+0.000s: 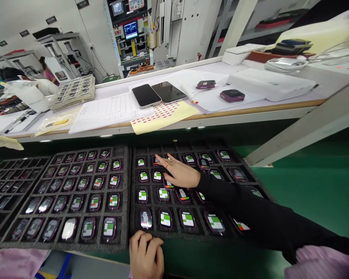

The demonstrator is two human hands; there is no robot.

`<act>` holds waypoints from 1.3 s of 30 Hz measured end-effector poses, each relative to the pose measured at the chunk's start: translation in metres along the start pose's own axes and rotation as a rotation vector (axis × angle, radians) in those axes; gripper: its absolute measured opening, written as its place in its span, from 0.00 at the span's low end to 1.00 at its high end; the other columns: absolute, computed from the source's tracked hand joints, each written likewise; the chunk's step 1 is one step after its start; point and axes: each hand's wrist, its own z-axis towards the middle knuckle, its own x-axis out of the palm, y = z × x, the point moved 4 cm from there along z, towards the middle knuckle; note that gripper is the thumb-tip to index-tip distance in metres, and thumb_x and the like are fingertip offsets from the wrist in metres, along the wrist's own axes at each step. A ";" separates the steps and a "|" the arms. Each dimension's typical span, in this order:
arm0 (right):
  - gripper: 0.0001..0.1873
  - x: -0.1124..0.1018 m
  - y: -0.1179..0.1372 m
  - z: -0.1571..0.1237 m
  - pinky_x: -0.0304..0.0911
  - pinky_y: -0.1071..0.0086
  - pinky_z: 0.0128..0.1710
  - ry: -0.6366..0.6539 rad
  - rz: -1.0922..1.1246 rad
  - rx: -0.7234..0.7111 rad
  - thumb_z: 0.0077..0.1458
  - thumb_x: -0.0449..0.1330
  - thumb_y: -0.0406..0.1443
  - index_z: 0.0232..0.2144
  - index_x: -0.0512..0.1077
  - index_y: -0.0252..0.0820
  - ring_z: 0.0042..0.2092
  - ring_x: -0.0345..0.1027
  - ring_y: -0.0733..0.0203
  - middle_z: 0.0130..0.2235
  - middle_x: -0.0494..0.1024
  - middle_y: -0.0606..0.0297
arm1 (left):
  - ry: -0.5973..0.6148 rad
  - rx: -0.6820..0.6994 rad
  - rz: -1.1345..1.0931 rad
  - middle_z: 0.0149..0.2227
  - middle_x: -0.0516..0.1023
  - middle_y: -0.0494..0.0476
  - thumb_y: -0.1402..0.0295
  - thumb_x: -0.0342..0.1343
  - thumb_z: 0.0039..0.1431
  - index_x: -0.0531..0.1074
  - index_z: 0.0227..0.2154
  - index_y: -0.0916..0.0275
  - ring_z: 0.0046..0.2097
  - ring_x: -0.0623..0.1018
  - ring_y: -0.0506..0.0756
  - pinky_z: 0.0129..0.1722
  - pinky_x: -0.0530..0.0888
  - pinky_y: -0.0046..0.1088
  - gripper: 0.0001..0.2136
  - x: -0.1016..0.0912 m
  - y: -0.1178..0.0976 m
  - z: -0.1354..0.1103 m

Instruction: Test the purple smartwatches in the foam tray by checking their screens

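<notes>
My right hand (182,172) reaches over the right foam tray (130,186), fingers stretched and spread above the small square smartwatches in its compartments. Its lower fingertips are at a smartwatch (169,183) partly covered by the hand; I cannot tell whether they touch it. Most screens there are lit with green and white blocks, like the smartwatch (165,219) in the front row. Some show dark screens with text, such as the smartwatch (183,195). My left hand (147,254) lies at this tray's front edge, fingers curled, its palm hidden.
A middle foam tray (122,217) holds more smartwatches, some lit, some dark. Another tray (6,193) stands far left. On the shelf above lie two phones (147,95), a yellow sticker sheet (165,116), papers (104,112) and two smartwatches (232,95). A shelf post (302,116) slants at right.
</notes>
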 end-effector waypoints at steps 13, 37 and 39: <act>0.36 -0.038 0.003 -0.054 0.45 0.34 0.68 -0.131 0.057 0.144 0.68 0.45 0.30 0.73 0.38 0.50 0.61 0.67 0.49 0.60 0.72 0.56 | -0.008 -0.013 0.002 0.31 0.77 0.54 0.79 0.53 0.60 0.77 0.29 0.56 0.41 0.74 0.57 0.44 0.70 0.34 0.12 -0.002 -0.002 0.003; 0.12 -0.047 -0.005 -0.162 0.73 0.57 0.41 -1.041 0.324 0.731 0.61 0.57 0.35 0.43 0.80 0.44 0.34 0.76 0.52 0.32 0.82 0.64 | 0.060 0.037 0.014 0.32 0.76 0.56 0.79 0.54 0.62 0.77 0.31 0.58 0.42 0.72 0.58 0.46 0.68 0.36 0.11 0.000 -0.003 0.004; 0.12 -0.044 -0.004 -0.161 0.72 0.54 0.47 -1.002 0.326 0.700 0.62 0.57 0.36 0.43 0.80 0.45 0.38 0.77 0.51 0.32 0.82 0.64 | 0.060 0.047 0.012 0.32 0.76 0.56 0.79 0.54 0.62 0.77 0.31 0.58 0.42 0.72 0.58 0.46 0.68 0.35 0.11 0.000 -0.004 0.004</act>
